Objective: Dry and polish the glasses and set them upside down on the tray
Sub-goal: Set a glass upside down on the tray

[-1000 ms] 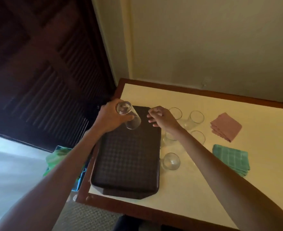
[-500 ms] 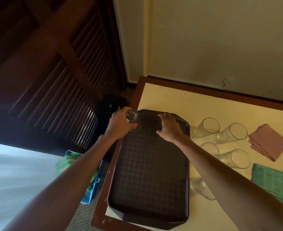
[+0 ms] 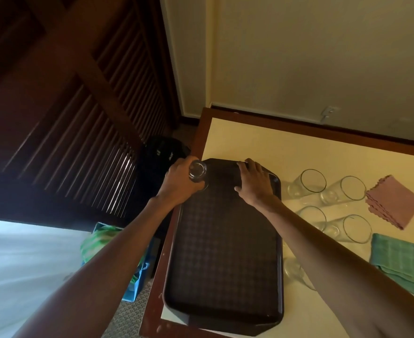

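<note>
Left hand [image 3: 179, 184] curls round an upturned tumbler [image 3: 197, 170], rim down at the tray [image 3: 225, 252] far left corner; right hand [image 3: 254, 184] lies flat, fingers straight, on the tray's far edge; spare tumblers [image 3: 308, 182] stand right of the tray

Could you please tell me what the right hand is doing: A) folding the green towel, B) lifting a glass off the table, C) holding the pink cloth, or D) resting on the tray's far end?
D: the right hand lies flat on the far end of the tray, holding nothing; the left hand grips the glass.
</note>
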